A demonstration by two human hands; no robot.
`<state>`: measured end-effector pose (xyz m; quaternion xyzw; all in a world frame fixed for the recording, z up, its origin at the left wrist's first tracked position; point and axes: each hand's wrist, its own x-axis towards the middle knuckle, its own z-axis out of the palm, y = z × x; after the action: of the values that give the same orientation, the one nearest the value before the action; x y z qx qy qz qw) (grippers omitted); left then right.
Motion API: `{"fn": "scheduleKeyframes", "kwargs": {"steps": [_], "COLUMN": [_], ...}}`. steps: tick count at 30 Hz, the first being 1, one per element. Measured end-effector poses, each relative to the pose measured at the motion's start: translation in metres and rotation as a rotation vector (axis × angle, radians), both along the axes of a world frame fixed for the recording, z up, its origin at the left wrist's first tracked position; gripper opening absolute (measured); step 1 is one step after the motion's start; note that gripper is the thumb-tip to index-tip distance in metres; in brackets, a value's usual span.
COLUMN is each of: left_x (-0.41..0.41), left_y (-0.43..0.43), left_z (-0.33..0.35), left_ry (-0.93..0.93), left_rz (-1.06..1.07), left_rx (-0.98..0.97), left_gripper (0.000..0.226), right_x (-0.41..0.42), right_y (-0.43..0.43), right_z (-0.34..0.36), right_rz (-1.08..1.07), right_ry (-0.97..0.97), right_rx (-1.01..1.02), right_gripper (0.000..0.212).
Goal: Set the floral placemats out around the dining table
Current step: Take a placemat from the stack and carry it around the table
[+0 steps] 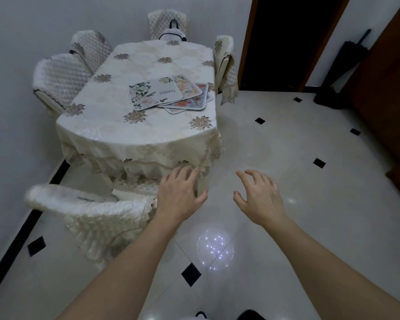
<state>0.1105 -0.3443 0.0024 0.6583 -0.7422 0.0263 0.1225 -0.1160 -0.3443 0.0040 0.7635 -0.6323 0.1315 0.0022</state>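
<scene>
Floral placemats (pixel 169 93) lie fanned by the right edge of the bench (pixel 97 125); left hand (pixel 179 192) and right hand (pixel 259 197) hover empty, fingers spread, at its near end. A hasty pull could slide them floorward.

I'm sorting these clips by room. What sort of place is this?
Probably a home dining room: a cloth-covered dining table, chairs with quilted covers drawn up around it, floral placemats piled on top, and a tiled floor.
</scene>
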Motion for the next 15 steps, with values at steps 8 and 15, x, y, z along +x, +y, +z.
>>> {"fn": "scheduleKeyframes", "kwargs": {"steps": [8, 15], "left_x": [0.000, -0.013], "left_y": [-0.099, -0.220], "left_z": [-0.017, -0.021], "left_ry": [-0.003, -0.047], "left_rz": [0.008, 0.074], "left_rx": [0.008, 0.056], "left_gripper": [0.061, 0.068], "right_x": [-0.001, -0.015], "right_y": [-0.106, -0.240], "right_z": [-0.015, -0.017], "right_rz": [0.024, 0.069], "right_ry": [-0.020, -0.098], "right_rx": [0.038, 0.026], "right_gripper": [0.053, 0.051]}}
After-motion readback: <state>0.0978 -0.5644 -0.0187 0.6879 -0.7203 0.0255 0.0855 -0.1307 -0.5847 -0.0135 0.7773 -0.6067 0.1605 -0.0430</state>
